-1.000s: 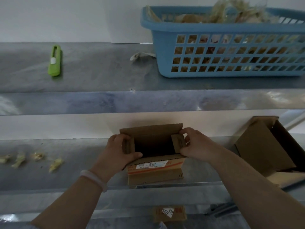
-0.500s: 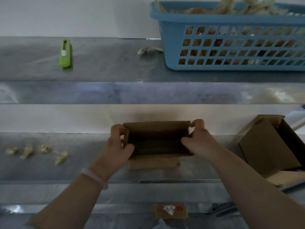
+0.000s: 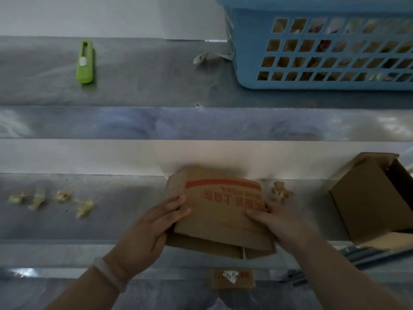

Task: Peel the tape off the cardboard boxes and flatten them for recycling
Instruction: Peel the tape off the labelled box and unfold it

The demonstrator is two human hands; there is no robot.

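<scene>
Now the box [image 3: 221, 211] is held almost flat over the counter [image 3: 111, 220], at 6 o'clock. The left hand [image 3: 154, 224] and right hand [image 3: 279, 222] grip its sides, fingers curled. Flattening looks nearly done; next it needs pressing down.

Green cutter [image 3: 85, 62], blue basket [image 3: 245, 52] on upper shelf [image 3: 145, 86]

Both hands [image 3: 154, 229] grip flattened cardboard box [image 3: 220, 211] w/ red print.

box [image 3: 220, 217]: matt brown cardboard | shelf [image 3: 143, 121]: glossy metal | basket [image 3: 250, 52]: blue plastic
</scene>
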